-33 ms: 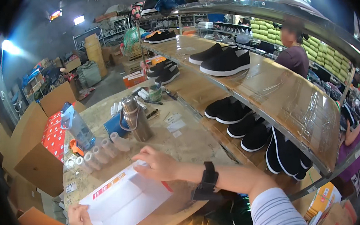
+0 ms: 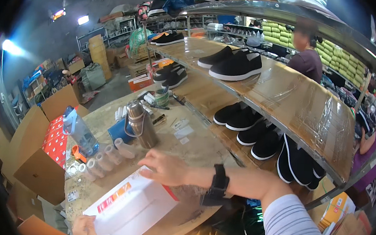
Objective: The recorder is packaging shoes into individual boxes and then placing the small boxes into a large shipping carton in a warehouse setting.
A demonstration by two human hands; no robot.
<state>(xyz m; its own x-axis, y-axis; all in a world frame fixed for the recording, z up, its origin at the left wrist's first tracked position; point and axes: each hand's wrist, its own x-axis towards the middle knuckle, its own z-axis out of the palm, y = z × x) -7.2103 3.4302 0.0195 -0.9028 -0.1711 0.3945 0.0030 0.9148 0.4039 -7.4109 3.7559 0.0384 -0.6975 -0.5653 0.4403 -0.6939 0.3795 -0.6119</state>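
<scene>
**White shoebox being steadied on a crowded tabletop**

White cardboard is lying flat at the near edge of the tabletop (image 2: 194, 149): a shoebox (image 2: 132, 206) with a red-and-orange label. The left hand (image 2: 83, 228) is gripping its near-left corner, fingers curled at the picture's rim. Just behind it, a row of tape rolls (image 2: 103, 159) and a blue bottle (image 2: 78, 131) are crowding the box. The right hand (image 2: 164, 167) is resting spread on the far corner. A careless push could be knocking those rolls, or tipping the steel flask (image 2: 141, 125).
</scene>
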